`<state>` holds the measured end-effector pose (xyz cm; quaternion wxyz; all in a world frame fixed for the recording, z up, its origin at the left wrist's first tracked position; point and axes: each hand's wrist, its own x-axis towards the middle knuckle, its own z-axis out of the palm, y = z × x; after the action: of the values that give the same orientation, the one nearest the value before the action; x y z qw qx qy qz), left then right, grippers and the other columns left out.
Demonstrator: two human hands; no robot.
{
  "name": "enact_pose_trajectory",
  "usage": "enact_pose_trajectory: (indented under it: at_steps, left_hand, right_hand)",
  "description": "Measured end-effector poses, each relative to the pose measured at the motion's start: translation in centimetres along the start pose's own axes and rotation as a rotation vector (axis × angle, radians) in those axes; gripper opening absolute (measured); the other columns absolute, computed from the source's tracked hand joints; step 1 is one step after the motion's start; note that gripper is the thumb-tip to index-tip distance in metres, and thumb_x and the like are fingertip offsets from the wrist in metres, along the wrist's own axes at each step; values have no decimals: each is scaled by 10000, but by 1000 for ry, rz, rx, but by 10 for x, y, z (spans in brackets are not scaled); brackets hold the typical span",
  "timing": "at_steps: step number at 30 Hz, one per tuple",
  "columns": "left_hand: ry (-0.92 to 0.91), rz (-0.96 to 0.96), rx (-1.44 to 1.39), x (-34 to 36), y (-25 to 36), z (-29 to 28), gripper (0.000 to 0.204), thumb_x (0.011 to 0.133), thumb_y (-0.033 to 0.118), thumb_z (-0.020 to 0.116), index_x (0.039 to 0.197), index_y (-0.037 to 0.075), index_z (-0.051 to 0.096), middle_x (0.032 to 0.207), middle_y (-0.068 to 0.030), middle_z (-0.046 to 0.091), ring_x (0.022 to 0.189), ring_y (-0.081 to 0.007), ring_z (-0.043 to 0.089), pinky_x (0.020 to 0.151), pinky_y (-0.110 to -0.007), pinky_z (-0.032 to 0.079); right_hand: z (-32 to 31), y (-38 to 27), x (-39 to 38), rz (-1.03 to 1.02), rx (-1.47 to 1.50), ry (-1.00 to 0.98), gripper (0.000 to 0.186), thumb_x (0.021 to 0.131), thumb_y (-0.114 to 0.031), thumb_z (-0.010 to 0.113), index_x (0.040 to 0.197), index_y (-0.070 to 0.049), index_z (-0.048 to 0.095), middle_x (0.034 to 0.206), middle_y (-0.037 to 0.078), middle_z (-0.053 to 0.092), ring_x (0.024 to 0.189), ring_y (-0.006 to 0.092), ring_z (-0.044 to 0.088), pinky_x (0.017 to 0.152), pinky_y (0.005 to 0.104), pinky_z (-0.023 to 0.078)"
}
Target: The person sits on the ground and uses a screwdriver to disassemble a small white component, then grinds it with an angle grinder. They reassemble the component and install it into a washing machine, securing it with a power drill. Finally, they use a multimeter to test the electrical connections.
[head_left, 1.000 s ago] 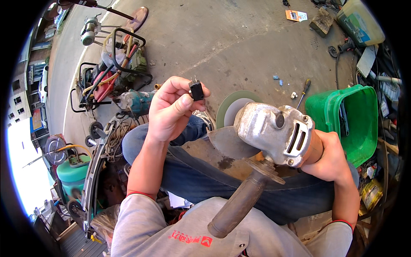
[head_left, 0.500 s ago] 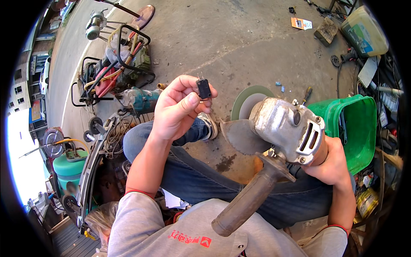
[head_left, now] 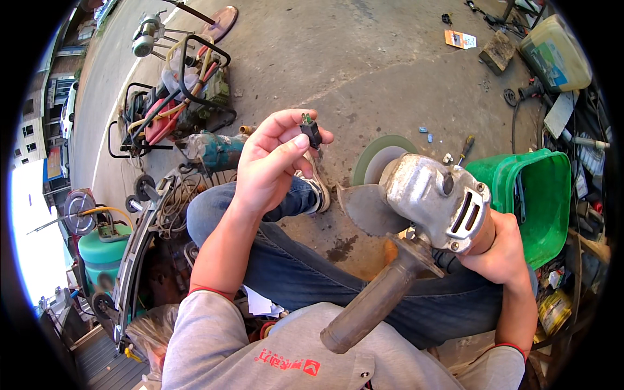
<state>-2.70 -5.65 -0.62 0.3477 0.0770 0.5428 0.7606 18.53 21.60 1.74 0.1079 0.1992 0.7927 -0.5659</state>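
Note:
Between the thumb and fingers of my left hand (head_left: pixel 274 159) is a small black switch (head_left: pixel 311 133) with metal terminals pointing up. My right hand (head_left: pixel 500 250) is wrapped round the body of an angle grinder (head_left: pixel 432 198), near its vented metal gear head. The grinder has a grey disc guard (head_left: pixel 370 209) and a dark side handle (head_left: pixel 374 305) slanting down toward my shirt. Its green-edged grinding disc (head_left: pixel 388 151) shows beyond the guard. The grinder is over my lap, and the switch is held up to its left, apart from it.
A green bin (head_left: pixel 543 195) stands right of the grinder, with a screwdriver (head_left: pixel 466 149) on the ground beside it. A teal power tool (head_left: pixel 218 153) and framed machinery (head_left: pixel 175 97) stand left. A stone block (head_left: pixel 497 52) and a yellowish jug (head_left: pixel 556 52) are far right.
My left hand has turned the switch, so its terminals now show more toward me. The grinder has shifted only slightly, still in my right hand.

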Motion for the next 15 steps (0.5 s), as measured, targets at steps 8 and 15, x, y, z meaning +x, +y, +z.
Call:
enact_pose_trajectory:
  at_steps: [8,15]
  left_hand:
    - [-14,40,53,0,0,-6,206,898,31,563,1096,-11,522,1066,-194,638,632,-91,595,557,-199,500]
    - [23,119,190,-2,-3,1,174,910,22,545,1079,-13,518,1103,-225,619,756,-133,648,665,-232,545]
  right_hand:
    - [1,-1,1,19,4,-7,310,586,-76,753,863,20,651,757,80,685,732,79,628,667,273,508]
    - [0,1,0,40,30,-6,305,593,-69,755,867,19,651,768,65,688,750,68,618,685,270,506]
